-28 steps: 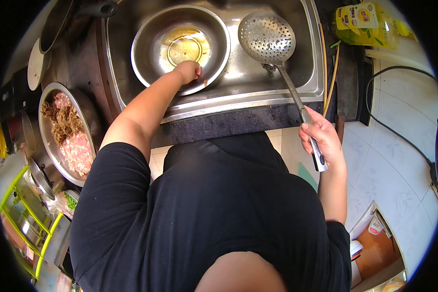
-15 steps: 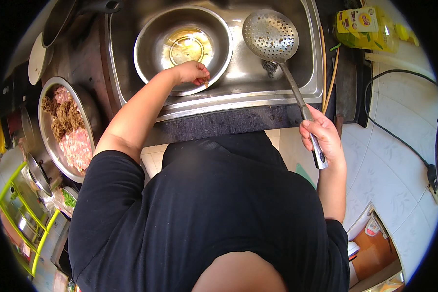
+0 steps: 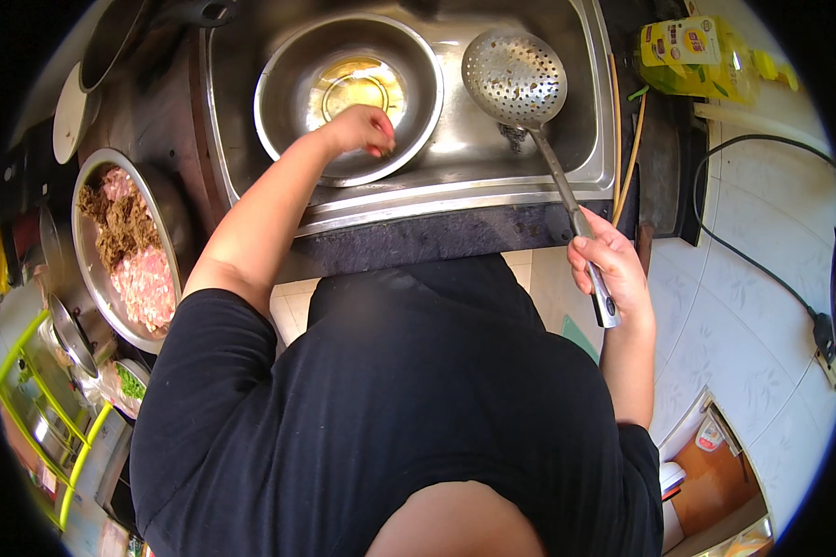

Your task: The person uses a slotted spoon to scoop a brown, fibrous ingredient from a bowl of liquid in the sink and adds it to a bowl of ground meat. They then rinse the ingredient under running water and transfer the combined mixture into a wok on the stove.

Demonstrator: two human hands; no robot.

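A steel bowl (image 3: pixel 426 107) with a yellowish liquid at its bottom stands in the left part of the sink. Over the near side of this bowl is my left hand (image 3: pixel 360 132), its fingers pinched together; a tiny brownish bit may be at the fingertips, too small to name. My right hand (image 3: pixel 613 265) grips the handle of a metal skimmer (image 3: pixel 515 76), past the counter's front edge. The skimmer's perforated round head is raised over the right part of the sink, with small dark bits on it.
The metal sink (image 3: pixel 446 193) is set in a dark counter (image 3: pixel 418 232). To the left, a large bowl (image 3: pixel 91 265) holds pink minced meat and a brown mass. Two wooden chopsticks (image 3: pixel 630 167) lie right of the sink, near a yellow detergent bottle (image 3: pixel 692 60). A black cable (image 3: pixel 762 251) hangs along the tiles.
My left hand has shifted slightly left and up, fingers still pinched. The skimmer has moved a little to the left with my right hand still around its handle.
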